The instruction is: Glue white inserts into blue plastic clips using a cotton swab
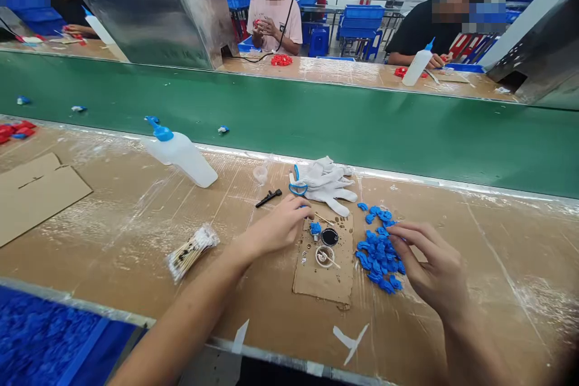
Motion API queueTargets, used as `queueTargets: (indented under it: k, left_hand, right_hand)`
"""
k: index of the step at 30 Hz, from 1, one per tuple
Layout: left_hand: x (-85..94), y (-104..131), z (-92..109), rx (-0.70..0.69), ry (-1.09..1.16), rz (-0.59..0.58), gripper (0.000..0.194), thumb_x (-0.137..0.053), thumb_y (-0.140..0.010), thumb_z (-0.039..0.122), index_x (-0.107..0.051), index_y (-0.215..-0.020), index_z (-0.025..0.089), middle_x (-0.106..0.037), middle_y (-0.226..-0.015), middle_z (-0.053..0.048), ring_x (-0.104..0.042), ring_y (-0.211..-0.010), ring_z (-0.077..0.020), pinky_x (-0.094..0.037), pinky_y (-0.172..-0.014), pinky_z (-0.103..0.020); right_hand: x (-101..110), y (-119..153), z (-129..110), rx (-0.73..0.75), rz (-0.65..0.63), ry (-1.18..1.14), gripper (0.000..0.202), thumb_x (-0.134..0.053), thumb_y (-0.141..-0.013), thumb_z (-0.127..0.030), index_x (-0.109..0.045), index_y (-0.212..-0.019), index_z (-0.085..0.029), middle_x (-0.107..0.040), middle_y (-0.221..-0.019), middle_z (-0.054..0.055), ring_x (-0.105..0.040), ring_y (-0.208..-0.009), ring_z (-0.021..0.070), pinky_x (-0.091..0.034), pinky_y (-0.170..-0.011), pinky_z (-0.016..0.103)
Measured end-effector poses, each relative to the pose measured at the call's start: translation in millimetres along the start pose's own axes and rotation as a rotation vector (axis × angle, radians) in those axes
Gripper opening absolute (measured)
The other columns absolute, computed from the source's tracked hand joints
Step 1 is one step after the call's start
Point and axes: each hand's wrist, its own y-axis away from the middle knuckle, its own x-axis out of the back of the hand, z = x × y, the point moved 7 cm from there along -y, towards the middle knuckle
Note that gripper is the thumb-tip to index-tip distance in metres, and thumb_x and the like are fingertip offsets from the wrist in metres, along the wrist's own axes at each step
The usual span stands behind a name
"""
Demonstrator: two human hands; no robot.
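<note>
My left hand [284, 223] is closed over the upper left of a stained cardboard piece [321, 283], with a bit of blue at its fingertips, too small to name. On that cardboard are a small blue piece [315, 228], a round pot of black liquid [329, 236] and a clear cup [324, 256] with a stick in it. A pile of small blue pieces [380, 253] lies to the right. At the pile's right edge my right hand [427, 259] pinches with thumb and fingers; what it holds, if anything, is hidden.
White gloves [325, 181] lie behind the cardboard. Leftward are a black tool [268, 198], a bundle of cotton swabs [192, 250] and a white bottle [185, 157]. A green belt [316, 126] carries small pieces. A blue bin [49, 338] is at lower left. People sit across.
</note>
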Motion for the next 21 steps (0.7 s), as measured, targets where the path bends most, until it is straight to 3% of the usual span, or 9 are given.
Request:
queueTargets:
  k: [4,7,11,15,18,21]
  left_hand:
    - [-18.0,-23.4,-7.1,-0.003,-0.016,-0.116,0.018,-0.052,-0.096,0.009,-0.066,-0.106,0.015,-0.063,-0.104,-0.011,-0.060,-0.103,-0.0259,-0.054,-0.091,-0.040]
    - [-25.4,-23.3,-2.0,-0.009,-0.034,-0.156,0.015,-0.057,-0.101,0.026,-0.066,-0.107,0.015,-0.060,-0.106,-0.011,-0.057,-0.102,-0.0260,-0.052,-0.091,-0.039]
    - [-24.9,-14.5,1.6,-0.010,-0.072,-0.177,0.016,-0.059,-0.101,0.027,-0.068,-0.110,0.018,-0.058,-0.105,-0.010,-0.055,-0.100,-0.0262,-0.050,-0.088,-0.037]
    - [-9.0,9.5,-10.1,0.033,-0.128,-0.147,0.018,-0.052,-0.102,0.019,-0.069,-0.096,0.018,-0.057,-0.097,-0.009,-0.053,-0.095,-0.0261,-0.048,-0.084,-0.037]
    - [9.9,33.5,-20.6,0.077,-0.144,-0.104,0.022,-0.051,-0.100,0.017,-0.068,-0.086,0.018,-0.057,-0.095,-0.009,-0.054,-0.091,-0.0255,-0.049,-0.080,-0.037]
    - [40.0,49.5,-26.8,0.148,0.020,0.071,0.017,-0.053,-0.100,0.021,-0.070,-0.099,0.020,-0.059,-0.098,-0.007,-0.058,-0.088,-0.0227,-0.052,-0.078,-0.036]
  right_hand:
    - [-6.7,2.7,-2.8,-0.015,-0.034,-0.030,0.012,-0.060,-0.102,-0.013,-0.069,-0.107,-0.021,-0.071,-0.099,0.004,-0.069,-0.091,0.0170,-0.054,-0.083,0.029]
    - [-10.1,4.1,-4.0,-0.012,-0.065,-0.031,0.013,-0.060,-0.102,-0.013,-0.069,-0.108,-0.021,-0.071,-0.099,0.004,-0.069,-0.090,0.0168,-0.055,-0.082,0.029]
    - [-10.9,-1.3,-7.1,0.008,-0.080,-0.044,0.013,-0.062,-0.101,-0.011,-0.069,-0.107,-0.021,-0.071,-0.097,0.004,-0.069,-0.089,0.0173,-0.055,-0.081,0.030]
    - [-13.1,-6.5,-16.5,0.034,-0.106,-0.068,0.015,-0.062,-0.100,-0.010,-0.068,-0.109,-0.021,-0.071,-0.097,0.005,-0.069,-0.088,0.0183,-0.056,-0.078,0.031]
    - [-26.7,-4.7,-28.8,0.069,-0.251,-0.125,0.014,-0.059,-0.102,-0.013,-0.068,-0.108,-0.021,-0.071,-0.098,0.006,-0.069,-0.087,0.0194,-0.057,-0.074,0.032]
    - [-44.0,1.2,-38.3,0.090,-0.415,-0.177,0.011,-0.060,-0.103,-0.021,-0.067,-0.112,-0.021,-0.071,-0.102,0.008,-0.069,-0.090,0.0214,-0.057,-0.072,0.033]
